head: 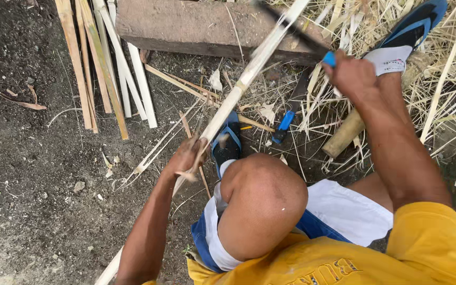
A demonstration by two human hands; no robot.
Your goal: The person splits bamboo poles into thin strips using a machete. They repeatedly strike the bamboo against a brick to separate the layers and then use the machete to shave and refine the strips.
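Knee (262,203) bent up, hands working a bamboo strip over the dirt.

The left hand (188,158) is closing tight around the strip (238,89), which is slanting up across the frame; the right hand (352,74) is clenching a blue-handled knife (296,29) against it. Cut slats (106,68) are lying near a log (196,24), straw (439,89) beside.

Long pale bamboo strip (237,95), thin and flat, slanted over the bent knee (262,203): low end beyond the knee's left side, top end far above it. Gripped just left of the knee. Dark knife blade (291,29) with blue handle (329,58), lying across the strip's upper part, high above the knee, touching the strip there.
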